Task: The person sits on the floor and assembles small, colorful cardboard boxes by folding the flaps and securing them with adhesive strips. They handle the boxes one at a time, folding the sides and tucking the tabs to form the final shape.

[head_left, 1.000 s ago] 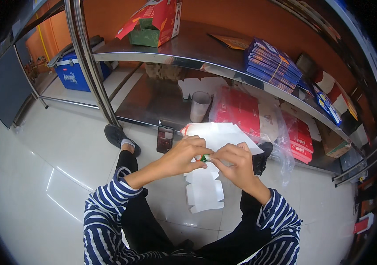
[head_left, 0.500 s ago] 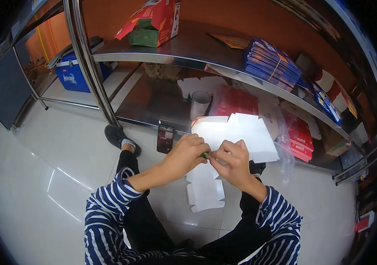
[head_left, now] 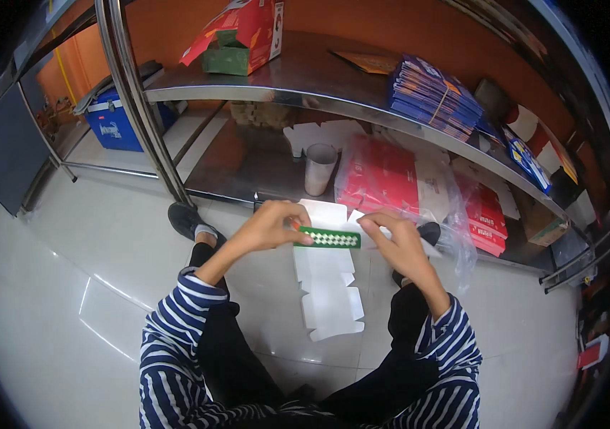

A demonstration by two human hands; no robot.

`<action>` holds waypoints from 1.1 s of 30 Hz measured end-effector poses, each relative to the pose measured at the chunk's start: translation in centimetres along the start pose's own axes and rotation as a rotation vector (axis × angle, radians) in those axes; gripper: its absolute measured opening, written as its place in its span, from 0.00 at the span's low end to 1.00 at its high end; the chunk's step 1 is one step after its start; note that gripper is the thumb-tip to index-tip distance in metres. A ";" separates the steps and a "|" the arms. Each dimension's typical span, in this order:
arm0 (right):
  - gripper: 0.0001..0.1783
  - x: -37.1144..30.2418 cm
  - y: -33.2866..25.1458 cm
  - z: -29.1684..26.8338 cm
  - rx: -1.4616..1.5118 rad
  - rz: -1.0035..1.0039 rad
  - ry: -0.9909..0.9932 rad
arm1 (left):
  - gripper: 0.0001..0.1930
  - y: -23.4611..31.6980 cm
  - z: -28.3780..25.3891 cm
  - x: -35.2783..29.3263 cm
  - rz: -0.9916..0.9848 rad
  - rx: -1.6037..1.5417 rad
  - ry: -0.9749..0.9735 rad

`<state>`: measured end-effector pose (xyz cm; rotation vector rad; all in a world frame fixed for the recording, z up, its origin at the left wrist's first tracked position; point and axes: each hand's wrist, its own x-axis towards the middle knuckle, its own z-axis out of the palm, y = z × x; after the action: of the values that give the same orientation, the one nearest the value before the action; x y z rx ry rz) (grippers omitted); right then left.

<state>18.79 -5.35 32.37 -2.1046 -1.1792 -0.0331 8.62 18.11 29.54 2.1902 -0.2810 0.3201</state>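
A flat cardboard box blank [head_left: 326, 304], white inside with cut tabs and flaps, hangs between my hands above the floor. A narrow green panel with a white pattern [head_left: 328, 238] is folded into view across its middle. My left hand [head_left: 275, 224] is closed on the panel's left end, the thumb lying over the pattern. Around the blank's upper right part, by a white flap, the fingers of my right hand [head_left: 396, 243] are closed. White card shows behind and beside that hand, partly hidden by it.
A steel shelf unit stands ahead, with a red and green box [head_left: 251, 43] and a banded stack of blue folded cartons [head_left: 433, 100] on its upper shelf. Lower down are a grey cup [head_left: 319, 170] and plastic-wrapped red cartons [head_left: 383, 171]. A blue cooler [head_left: 113, 123] sits left.
The blank has been turned and folded, bringing the green patterned panel into view. My hands have moved apart, the left one going left. The phone by the shelf is now mostly covered.
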 end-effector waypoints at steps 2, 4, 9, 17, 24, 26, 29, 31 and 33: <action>0.14 -0.4 -0.3 -1.5 -0.170 -0.048 -0.016 | 0.11 -1.3 -0.4 -0.1 -0.180 -0.251 -0.057; 0.14 -1.0 0.0 -2.4 -0.282 -0.103 0.012 | 0.10 -1.7 -0.5 -0.1 -0.230 -0.407 -0.071; 0.13 -1.0 -0.7 -3.3 -0.274 0.202 -0.049 | 0.12 -3.6 -0.1 -0.2 -0.073 -0.265 0.019; 0.11 -0.8 -0.4 -0.8 -0.066 -0.052 -0.167 | 0.13 -0.7 5.1 0.8 0.136 0.071 0.064; 0.08 -0.9 -0.4 -0.9 -0.130 -0.159 -0.058 | 0.11 0.1 3.7 1.1 -0.137 -0.094 0.111; 0.09 -0.6 -0.9 -0.9 -0.250 -0.446 0.022 | 0.10 -0.5 3.5 0.9 -0.214 -0.189 0.077; 0.09 -0.6 -0.5 0.2 -0.296 -0.652 0.096 | 0.09 0.6 3.6 0.7 -0.106 -0.148 0.043; 0.08 -0.8 -0.4 1.1 -0.301 -0.703 0.084 | 0.09 1.8 3.4 0.6 -0.157 -0.068 -0.060; 0.07 -0.8 -0.5 1.5 -0.329 -0.747 0.030 | 0.09 1.8 3.5 0.6 -0.136 -0.011 -0.107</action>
<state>17.50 -4.85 31.23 -1.7877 -1.9798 -0.6332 9.06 14.20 29.00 2.2063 -0.1911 0.1260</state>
